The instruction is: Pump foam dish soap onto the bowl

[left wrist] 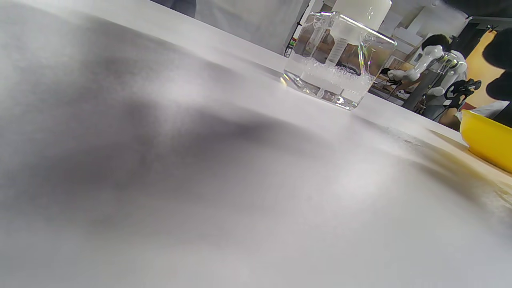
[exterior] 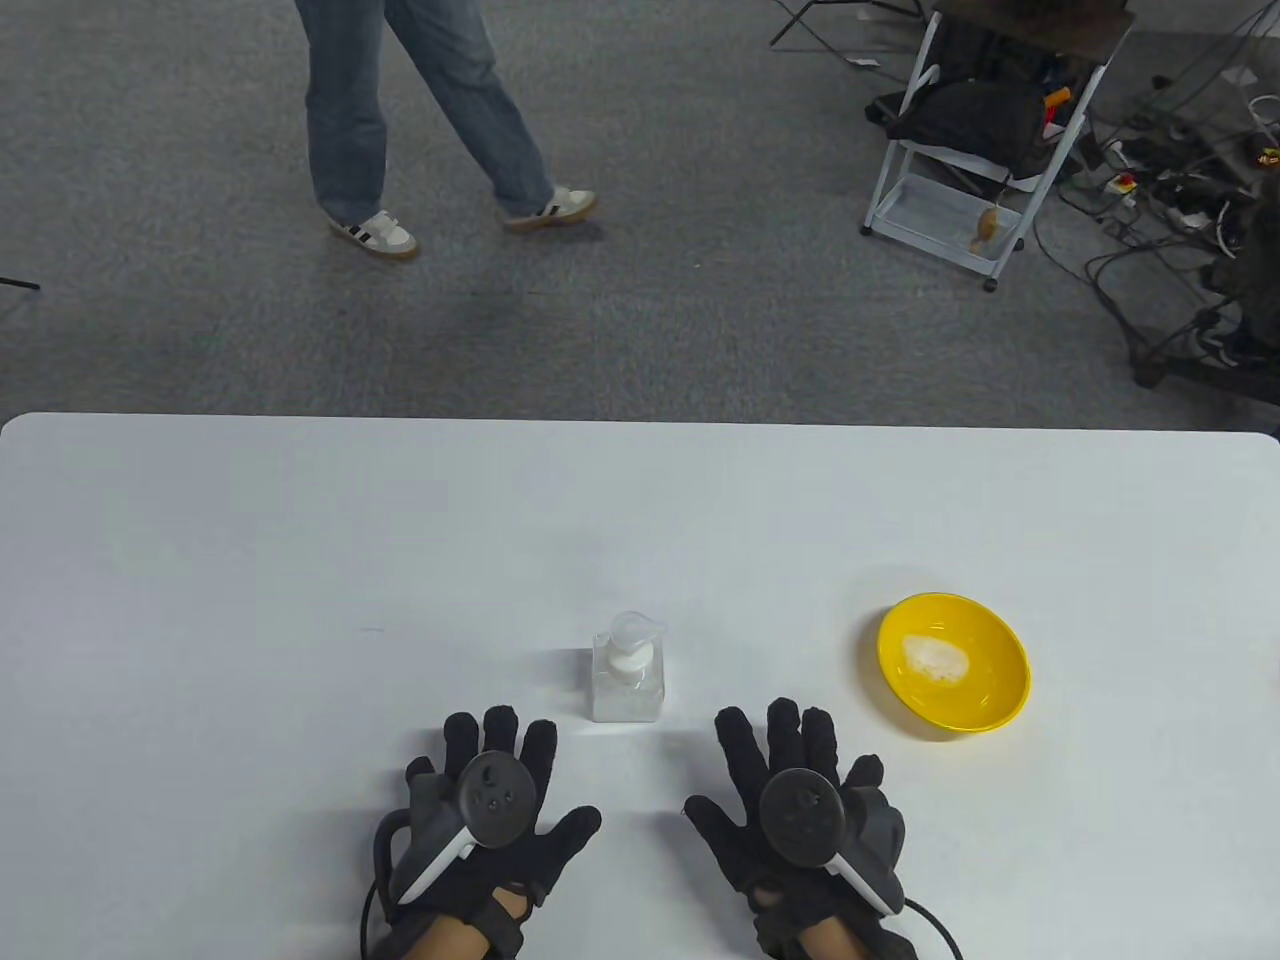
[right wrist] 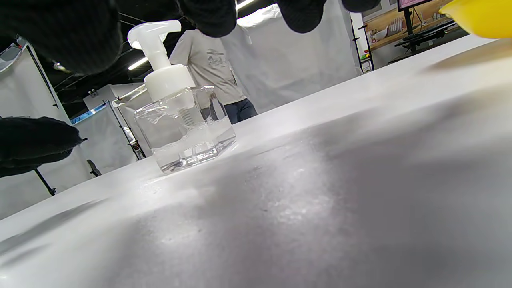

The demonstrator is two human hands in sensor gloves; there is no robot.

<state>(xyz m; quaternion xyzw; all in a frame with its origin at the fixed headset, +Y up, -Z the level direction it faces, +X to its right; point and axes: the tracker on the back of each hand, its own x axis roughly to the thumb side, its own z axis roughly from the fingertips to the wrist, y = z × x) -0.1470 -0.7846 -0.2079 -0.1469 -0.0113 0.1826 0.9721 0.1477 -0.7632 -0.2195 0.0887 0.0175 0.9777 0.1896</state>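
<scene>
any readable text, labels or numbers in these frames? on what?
None readable.
Soap dispenser: clear, no label in any view.
Yellow bowl: plain, no marking.
Bystander's shirt: has a chest print, too blurred to read.
Trackers on left hand and right hand: no legible marks.

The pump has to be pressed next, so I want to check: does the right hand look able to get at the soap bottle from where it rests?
Probably yes. The right hand lies flat and open, and the soap bottle stands just beyond its fingertips with only bare table between.
</scene>
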